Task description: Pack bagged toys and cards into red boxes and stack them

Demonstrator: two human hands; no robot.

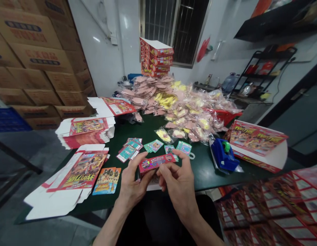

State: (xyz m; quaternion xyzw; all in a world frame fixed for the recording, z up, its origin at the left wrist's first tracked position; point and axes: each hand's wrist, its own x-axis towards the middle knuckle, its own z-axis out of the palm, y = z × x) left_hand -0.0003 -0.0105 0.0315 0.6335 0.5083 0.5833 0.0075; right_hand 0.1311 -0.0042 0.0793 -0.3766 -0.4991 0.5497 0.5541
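Observation:
Between my two hands is a small red printed cardboard box (156, 162), held over the table's near edge. My left hand (134, 181) grips its left end, with fingers on top and the thumb below. My right hand (180, 179) closes on the right end, its thumb and fingertips at the box's near side. Just beyond the box lie small piles of green cards (153, 146) and red-edged teal cards (130, 149). Orange cards (107, 181) rest left of my left hand, beside flattened box blanks (81, 171).
A heap of bagged pink and yellow pieces (184, 106) covers the table's back, with stacked red boxes (157, 58) behind. A blue tape dispenser (223, 155) and an open display box (258, 140) stand right. Finished-looking red boxes (271, 205) fill the lower right; cartons (37, 61) stand left.

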